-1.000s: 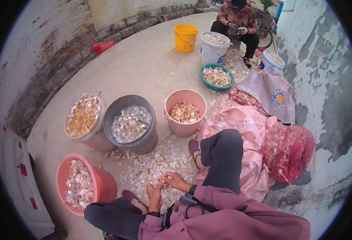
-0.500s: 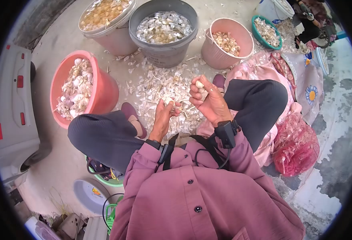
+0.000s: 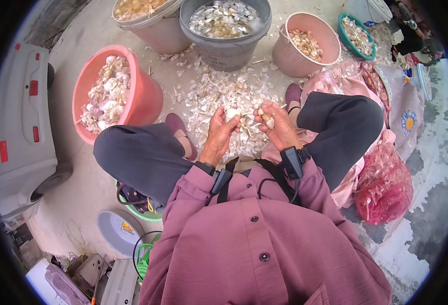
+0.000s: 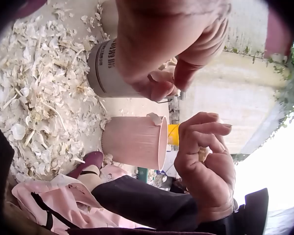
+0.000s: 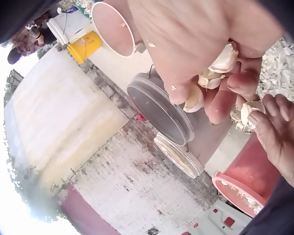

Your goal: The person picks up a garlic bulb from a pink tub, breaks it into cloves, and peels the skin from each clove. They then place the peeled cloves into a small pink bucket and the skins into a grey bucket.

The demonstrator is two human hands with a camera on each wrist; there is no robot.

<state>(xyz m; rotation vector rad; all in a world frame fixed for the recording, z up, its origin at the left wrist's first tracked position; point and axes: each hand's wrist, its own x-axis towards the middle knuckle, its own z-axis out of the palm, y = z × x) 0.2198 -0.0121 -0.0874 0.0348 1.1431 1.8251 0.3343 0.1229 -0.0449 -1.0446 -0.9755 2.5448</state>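
Note:
My left hand (image 3: pixel 219 136) pinches a partly broken garlic bulb (image 5: pixel 250 113) between thumb and fingers, its papery skin still on. A little to the right, my right hand (image 3: pixel 281 127) holds several garlic cloves (image 5: pixel 221 61) in its curled fingers; one clove sits at the fingertips in the right wrist view. The two hands are side by side, apart, above a wide spread of garlic skins (image 3: pixel 219 94) on the ground between the feet. In the left wrist view, the left fingers hide most of the bulb.
A red-pink bucket of whole garlic bulbs (image 3: pixel 150 104) leans at the left. Ahead stand a grey bucket (image 3: pixel 224 53) with cloves in water, a whitish bucket (image 3: pixel 158 35) and a pink bucket (image 3: pixel 295 61) of cloves. Pink cloth and a red mesh bag (image 3: pixel 384 185) lie right.
The head view has tilted down. My hands, together a second ago, came apart, with the right one raised holding cloves; now the right hand is lower and closer to the left again.

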